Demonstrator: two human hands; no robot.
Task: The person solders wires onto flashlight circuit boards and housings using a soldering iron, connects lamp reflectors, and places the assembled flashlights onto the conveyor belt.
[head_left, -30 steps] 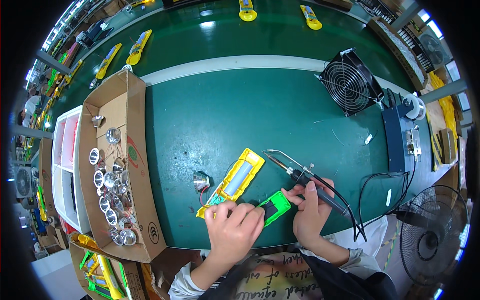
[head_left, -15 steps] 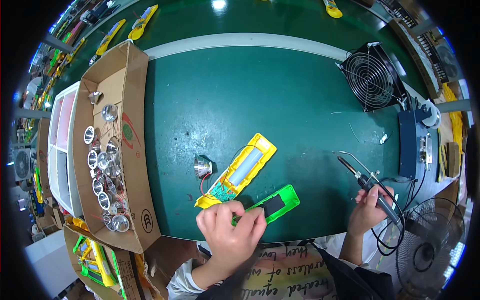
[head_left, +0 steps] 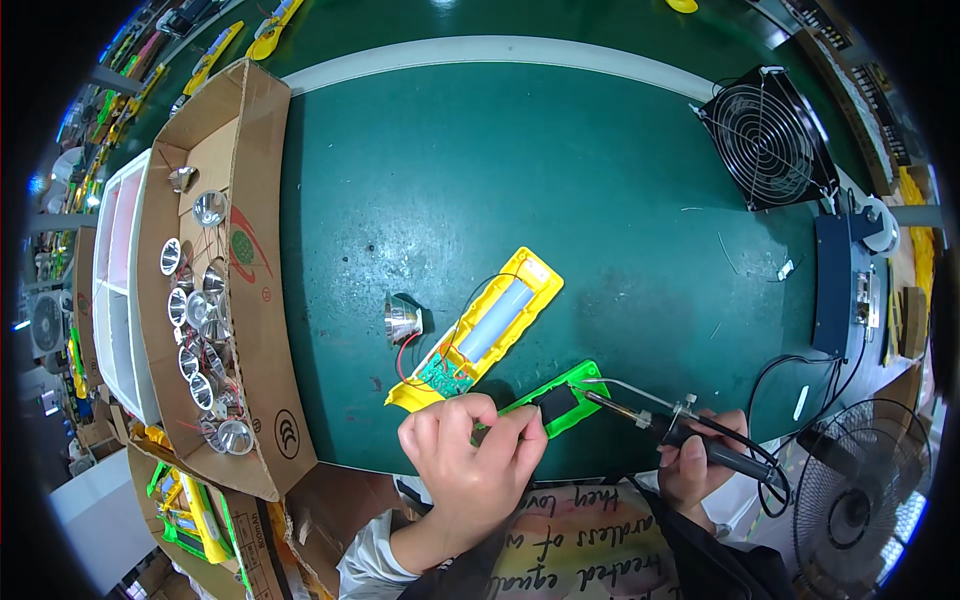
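Observation:
My right hand (head_left: 693,470) grips a soldering iron (head_left: 668,432) with a thin metal feed tube along it. Its tip is at the far right end of a green plastic casing (head_left: 589,409), which carries a dark rectangular panel (head_left: 556,404). Over the casing's near left end, my left hand (head_left: 468,450) is closed in a pinch; what its fingers hold is hidden. Just beyond that hand lies a yellow flashlight casing (head_left: 543,268) with a blue cylindrical battery (head_left: 497,320) and a green circuit board (head_left: 443,377). A red wire runs from the board toward a silver reflector (head_left: 402,320).
At the left stands a cardboard box (head_left: 262,300) of silver reflectors (head_left: 209,208), beside a white tray (head_left: 120,270). A black fan (head_left: 765,142) and a dark blue soldering unit (head_left: 832,285) occupy the right. Another round fan (head_left: 850,500) is near my right arm.
My right hand has brought the soldering iron left and down to the green casing. My left hand has stayed pinched, shifting slightly right. The whole view has shifted a little.

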